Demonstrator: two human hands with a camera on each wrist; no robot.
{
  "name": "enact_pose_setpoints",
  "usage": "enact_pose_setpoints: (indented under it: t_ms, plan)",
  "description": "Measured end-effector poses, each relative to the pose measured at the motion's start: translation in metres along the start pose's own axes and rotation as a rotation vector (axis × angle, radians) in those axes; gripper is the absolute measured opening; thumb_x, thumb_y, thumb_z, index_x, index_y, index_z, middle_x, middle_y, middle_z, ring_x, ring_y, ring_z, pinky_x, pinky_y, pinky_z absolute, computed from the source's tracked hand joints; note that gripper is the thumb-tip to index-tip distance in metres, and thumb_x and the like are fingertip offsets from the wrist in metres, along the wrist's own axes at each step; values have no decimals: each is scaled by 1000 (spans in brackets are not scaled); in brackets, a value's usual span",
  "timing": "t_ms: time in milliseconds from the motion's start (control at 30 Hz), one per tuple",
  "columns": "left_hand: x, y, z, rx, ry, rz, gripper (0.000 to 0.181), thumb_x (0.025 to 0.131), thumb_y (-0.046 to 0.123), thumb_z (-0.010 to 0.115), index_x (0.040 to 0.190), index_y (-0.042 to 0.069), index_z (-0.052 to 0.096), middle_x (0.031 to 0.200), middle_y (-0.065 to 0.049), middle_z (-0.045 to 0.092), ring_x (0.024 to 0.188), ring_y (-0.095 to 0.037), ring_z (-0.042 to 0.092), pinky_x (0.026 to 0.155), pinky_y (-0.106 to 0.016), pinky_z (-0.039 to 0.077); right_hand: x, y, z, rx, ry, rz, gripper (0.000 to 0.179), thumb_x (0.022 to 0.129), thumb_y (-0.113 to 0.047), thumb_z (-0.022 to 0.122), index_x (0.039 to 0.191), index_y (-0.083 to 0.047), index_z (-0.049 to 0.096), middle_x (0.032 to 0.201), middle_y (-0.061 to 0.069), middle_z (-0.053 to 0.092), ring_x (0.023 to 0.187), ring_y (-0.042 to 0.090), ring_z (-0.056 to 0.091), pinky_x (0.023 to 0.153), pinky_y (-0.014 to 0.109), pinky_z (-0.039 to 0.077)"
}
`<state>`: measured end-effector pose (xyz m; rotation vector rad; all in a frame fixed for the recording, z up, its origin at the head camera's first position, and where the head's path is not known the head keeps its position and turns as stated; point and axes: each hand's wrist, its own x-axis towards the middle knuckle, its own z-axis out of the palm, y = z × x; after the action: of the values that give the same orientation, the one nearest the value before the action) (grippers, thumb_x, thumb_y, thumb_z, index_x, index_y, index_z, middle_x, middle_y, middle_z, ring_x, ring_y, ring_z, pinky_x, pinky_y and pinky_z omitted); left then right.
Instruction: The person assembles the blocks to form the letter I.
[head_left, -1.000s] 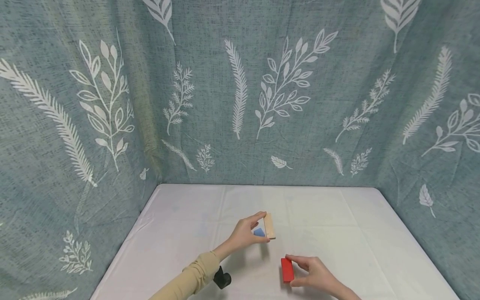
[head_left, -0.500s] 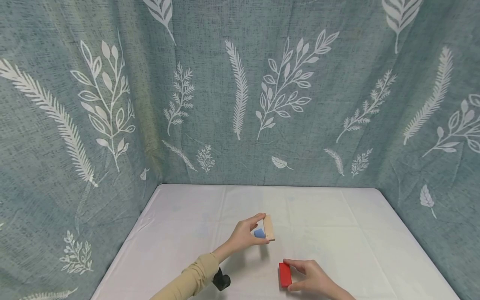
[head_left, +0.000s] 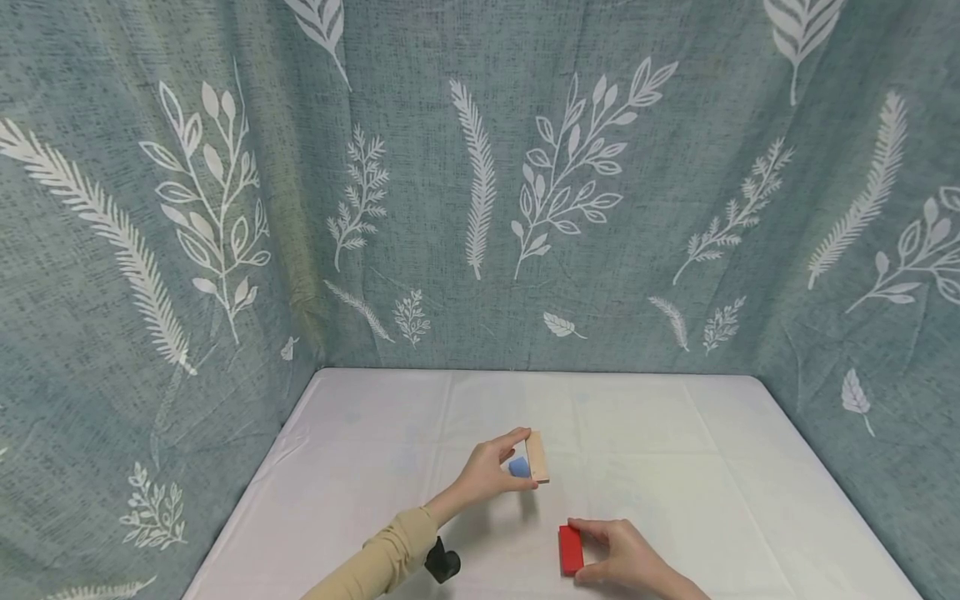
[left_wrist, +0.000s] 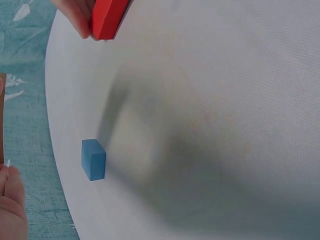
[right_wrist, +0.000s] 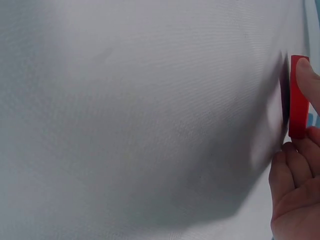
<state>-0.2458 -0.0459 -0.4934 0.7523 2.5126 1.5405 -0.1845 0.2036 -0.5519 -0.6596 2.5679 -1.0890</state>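
We are pinching the wood block (head_left: 537, 457) by its short ends with our left hand (head_left: 487, 472), above the blue block (head_left: 518, 467). At five o'clock, our right hand (head_left: 626, 557) is gripping the red block (head_left: 571, 550) on the table (head_left: 720, 475). Both are looking light, rigid, smooth.

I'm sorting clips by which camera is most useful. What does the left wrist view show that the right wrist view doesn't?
Only the left wrist view shows the small blue block lying on the white tablecloth, a sliver of the wooden block at the frame edge, and part of the left hand. Only the right wrist view shows the right hand close up, its fingers curled round the block's far end. Both show the red block gripped by the right hand, and the tablecloth.
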Motion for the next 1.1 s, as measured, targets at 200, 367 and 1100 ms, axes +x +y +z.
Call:
enact_pose_setpoints:
  t_ms: [200,367,1100]
  plan:
    - [0,-1,1,21,-7,4,76,75,13,80,140,-2,43,147,-19,41,137,-30,38,109,-38,42,-1,0,1,-18,3,1,70,68,-34,84,127,-4,60,125,11,64,118,25,60,95,43,54]
    - [-1,-2,1,26,-9,6,76,76,13,79,140,-2,42,147,-19,40,138,-31,38,109,-39,42,-2,0,2,-34,3,2,71,68,-35,84,128,-5,60,126,9,64,118,17,59,96,39,54]
    - [-5,-2,1,33,-13,20,75,75,12,80,139,-2,44,146,-19,43,136,-33,40,107,-39,44,-5,2,3,-56,0,11,74,69,-42,82,131,-10,58,129,4,63,120,19,57,98,45,52]
